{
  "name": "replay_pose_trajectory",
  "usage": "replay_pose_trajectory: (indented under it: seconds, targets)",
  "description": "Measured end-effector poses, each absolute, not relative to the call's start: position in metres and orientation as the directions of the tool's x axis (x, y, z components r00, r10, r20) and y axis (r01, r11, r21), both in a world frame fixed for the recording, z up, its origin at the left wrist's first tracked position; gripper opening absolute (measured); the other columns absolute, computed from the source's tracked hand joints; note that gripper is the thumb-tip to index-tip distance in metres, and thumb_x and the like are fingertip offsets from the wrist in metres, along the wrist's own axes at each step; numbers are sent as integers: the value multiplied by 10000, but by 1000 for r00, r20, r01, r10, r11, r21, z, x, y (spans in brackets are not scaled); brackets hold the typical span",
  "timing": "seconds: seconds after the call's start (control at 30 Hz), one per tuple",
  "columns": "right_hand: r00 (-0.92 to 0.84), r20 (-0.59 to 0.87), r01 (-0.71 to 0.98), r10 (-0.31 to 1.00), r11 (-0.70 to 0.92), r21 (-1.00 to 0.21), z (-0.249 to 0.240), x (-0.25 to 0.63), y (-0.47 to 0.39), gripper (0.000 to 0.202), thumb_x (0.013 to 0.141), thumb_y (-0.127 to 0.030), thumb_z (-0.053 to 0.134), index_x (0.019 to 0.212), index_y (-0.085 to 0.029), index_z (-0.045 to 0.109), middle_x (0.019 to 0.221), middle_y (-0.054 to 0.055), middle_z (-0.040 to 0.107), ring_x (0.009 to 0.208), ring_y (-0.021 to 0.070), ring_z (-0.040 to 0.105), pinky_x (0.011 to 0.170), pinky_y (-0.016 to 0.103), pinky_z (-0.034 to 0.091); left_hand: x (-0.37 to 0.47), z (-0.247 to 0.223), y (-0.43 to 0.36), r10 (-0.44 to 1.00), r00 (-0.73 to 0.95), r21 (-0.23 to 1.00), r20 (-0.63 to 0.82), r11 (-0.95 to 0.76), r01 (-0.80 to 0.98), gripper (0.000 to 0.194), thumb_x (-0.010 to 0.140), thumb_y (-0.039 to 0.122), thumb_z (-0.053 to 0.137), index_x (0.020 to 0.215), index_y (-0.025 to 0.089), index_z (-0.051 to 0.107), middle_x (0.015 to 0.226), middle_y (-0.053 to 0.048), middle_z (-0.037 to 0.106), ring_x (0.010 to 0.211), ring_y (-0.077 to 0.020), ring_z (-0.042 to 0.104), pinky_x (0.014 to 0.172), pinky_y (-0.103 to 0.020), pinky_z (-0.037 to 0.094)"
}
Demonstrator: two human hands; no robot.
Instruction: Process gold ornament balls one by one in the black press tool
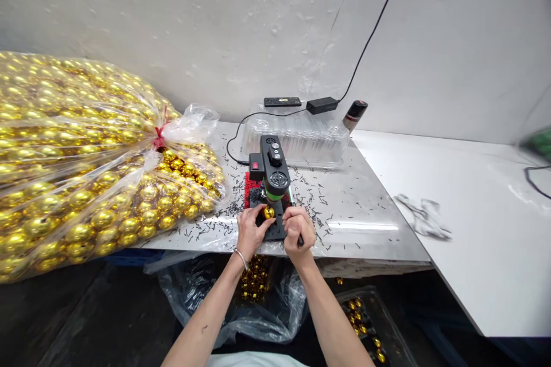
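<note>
A small black bench drill-like machine [274,166] stands on the metal table, a red-lit switch box at its left side. Under its head sits a shiny gold ball [269,212]. The fingers and thumb of my left hand [249,232] close round that ball from the left. My right hand [299,229] is wrapped round a black lever handle [301,239] at the machine's right side. Beneath the machine lies a black base plate [275,230], with a red mat [253,183] behind it.
A big clear bag of gold balls [86,166] fills the left. Dark shavings litter the metal tabletop [365,200]. Behind are a clear plastic box [297,140], a power adapter [322,105] and a spray can [355,114]. A white glove [424,218] lies right; an open bag [275,321] hangs below.
</note>
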State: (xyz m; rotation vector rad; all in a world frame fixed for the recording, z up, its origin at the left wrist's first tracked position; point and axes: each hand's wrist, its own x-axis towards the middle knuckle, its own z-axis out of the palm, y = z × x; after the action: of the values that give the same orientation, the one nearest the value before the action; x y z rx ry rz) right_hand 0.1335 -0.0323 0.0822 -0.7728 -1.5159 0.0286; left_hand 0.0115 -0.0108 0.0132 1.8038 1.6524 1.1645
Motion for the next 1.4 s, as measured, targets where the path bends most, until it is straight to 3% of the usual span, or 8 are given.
replay_pose_trajectory:
  seconds: [0.2, 0.37, 0.67, 0.9, 1.03, 1.17, 1.27, 1.4]
  targets:
    - [84, 902, 483, 423, 775, -408, 55, 136, -26, 297, 969, -213, 301, 705, -217, 437, 721, 16, 544, 677, 145, 543, 725, 374, 479, 11, 13, -11, 952, -50, 771, 303, -214, 600, 309, 808, 289, 699, 1106, 214, 666, 996, -64, 705, 961, -239, 609, 922, -415, 416]
    - [13, 916, 469, 400, 807, -359, 54, 136, -26, 277, 956, -194, 328, 708, -211, 450, 731, 15, 548, 691, 143, 569, 695, 351, 474, 11, 13, -12, 947, -49, 769, 317, -226, 598, 291, 815, 291, 693, 1095, 213, 669, 987, -64, 708, 961, -238, 613, 909, -409, 427]
    - [259, 765, 388, 590, 661, -642, 132, 126, -28, 326, 965, -196, 380, 641, -206, 418, 599, -30, 443, 560, 100, 449, 549, 268, 354, 7, 18, -20, 917, -121, 804, 379, -262, 533, 296, 798, 313, 721, 1067, 202, 666, 966, -70, 687, 943, -238, 625, 866, -401, 488]
    - [259, 781, 359, 568, 694, -624, 121, 125, -31, 334, 959, -203, 407, 627, -201, 437, 614, -21, 465, 587, 109, 471, 572, 279, 365, -14, 8, -107, 820, 219, 562, 529, -532, 633, 365, 866, 378, 655, 1184, 210, 591, 1102, -92, 688, 1026, -245, 617, 892, -408, 477]
    - [285, 771, 355, 569, 685, -636, 113, 123, -32, 333, 960, -200, 407, 632, -193, 465, 630, -17, 490, 579, 104, 476, 559, 272, 355, -29, 13, -91, 814, 57, 519, 578, -421, 743, 282, 943, 348, 529, 1166, 191, 598, 1140, -117, 669, 1073, -252, 600, 905, -416, 466]
    - [268, 776, 370, 571, 682, -630, 113, 123, -33, 332, 959, -204, 412, 634, -190, 474, 632, -16, 497, 578, 104, 479, 556, 269, 350, -65, 51, -18, 861, -226, 530, 455, -58, 846, 275, 978, 234, 379, 1076, 170, 629, 1168, -144, 647, 1160, -261, 531, 992, -439, 397]
    - [273, 776, 378, 568, 678, -630, 112, 123, -33, 334, 961, -207, 405, 636, -190, 480, 627, -19, 494, 569, 103, 476, 550, 266, 352, -90, 71, 29, 904, -210, 509, 371, -9, 861, 171, 911, 203, 489, 844, 172, 643, 941, -143, 678, 1029, -290, 569, 965, -476, 381]
    - [271, 781, 382, 562, 682, -624, 110, 123, -34, 335, 956, -194, 409, 628, -191, 478, 634, -13, 496, 577, 107, 481, 551, 270, 364, -98, 68, 52, 946, -155, 514, 285, -15, 857, 186, 780, 130, 607, 610, 175, 546, 615, -55, 561, 827, -277, 607, 915, -508, 392]
